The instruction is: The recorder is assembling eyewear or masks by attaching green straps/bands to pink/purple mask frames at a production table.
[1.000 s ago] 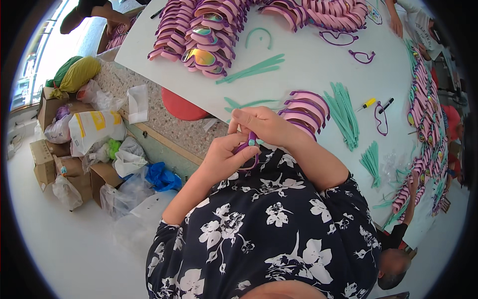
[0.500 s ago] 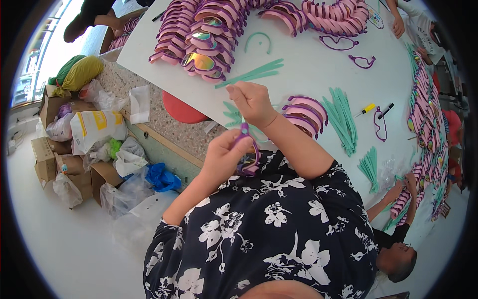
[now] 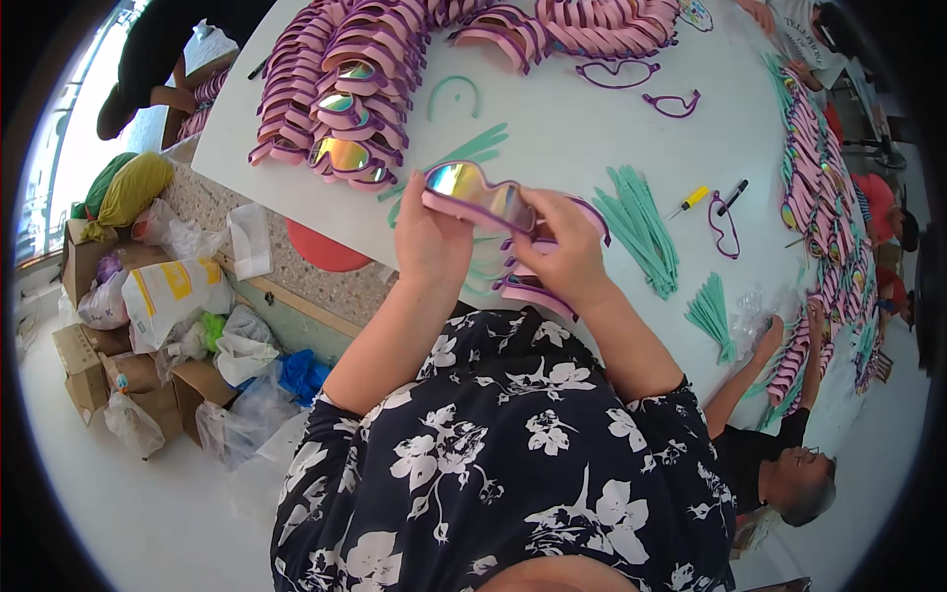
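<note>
A pair of swim goggles point(image 3: 475, 193) with a purple frame, a pink skirt and a mirrored lens is held up over the near table edge, lens showing. My left hand point(image 3: 432, 235) is closed round its left end, and my right hand point(image 3: 569, 249) grips the right end. Just behind and below my right hand lie several more pink and purple goggles point(image 3: 533, 288), partly hidden by it. Thin teal straps point(image 3: 464, 150) rest on the table beyond my left hand. A larger bundle of teal straps point(image 3: 639, 232) lies to the right of my right hand.
Long rows of stacked goggles point(image 3: 347, 89) fill the table's far left. Loose purple frames point(image 3: 619, 73), a yellow screwdriver point(image 3: 693, 199) and a black pen point(image 3: 734, 197) lie on the white table. Boxes and bags point(image 3: 173, 296) stand on the floor at left. A co-worker's hands point(image 3: 771, 338) work at right.
My right hand has come down from a raised fist and now grips the goggles' right end. The goggles have been lifted and turned lens outward. The view has shifted to the right.
</note>
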Action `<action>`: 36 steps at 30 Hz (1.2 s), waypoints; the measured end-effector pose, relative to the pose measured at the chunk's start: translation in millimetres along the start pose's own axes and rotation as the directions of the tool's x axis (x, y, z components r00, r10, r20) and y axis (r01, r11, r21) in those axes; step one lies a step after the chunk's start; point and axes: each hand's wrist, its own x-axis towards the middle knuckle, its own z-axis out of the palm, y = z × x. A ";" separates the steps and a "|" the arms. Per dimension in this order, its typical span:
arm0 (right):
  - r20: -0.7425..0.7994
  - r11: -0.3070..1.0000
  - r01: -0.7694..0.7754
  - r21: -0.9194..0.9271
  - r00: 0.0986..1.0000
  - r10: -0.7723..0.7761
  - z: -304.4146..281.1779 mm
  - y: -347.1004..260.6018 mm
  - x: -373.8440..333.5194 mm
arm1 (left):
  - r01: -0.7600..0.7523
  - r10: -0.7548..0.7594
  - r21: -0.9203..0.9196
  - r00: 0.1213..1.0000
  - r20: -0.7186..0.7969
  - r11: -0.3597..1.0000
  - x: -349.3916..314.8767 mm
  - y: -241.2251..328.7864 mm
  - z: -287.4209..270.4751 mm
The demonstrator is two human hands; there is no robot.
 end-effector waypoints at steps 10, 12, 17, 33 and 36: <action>0.053 0.922 -0.188 -0.337 0.975 0.218 -79.5 139.1 -4.5 | 0.160 -0.399 0.821 0.913 0.089 0.549 53.5 -48.5 -9.5; 0.075 0.928 -0.181 -0.327 0.973 0.217 -74.6 137.6 -16.7 | 0.075 -0.342 0.867 0.933 0.113 0.492 44.8 -39.7 -16.6; 0.167 0.858 -0.131 -0.496 0.956 0.242 -77.3 132.8 -21.5 | -0.275 -0.016 0.957 0.961 0.278 0.092 68.5 -13.8 -56.7; 0.083 0.785 -0.587 -0.201 0.788 0.610 -18.9 145.4 176.7 | -0.730 -0.186 0.668 0.683 0.706 -0.144 85.2 -60.3 -50.6; -0.110 0.821 -0.524 -0.225 0.851 0.513 37.4 216.0 186.9 | -0.737 -0.148 0.660 0.676 0.722 -0.149 82.4 -52.0 -46.0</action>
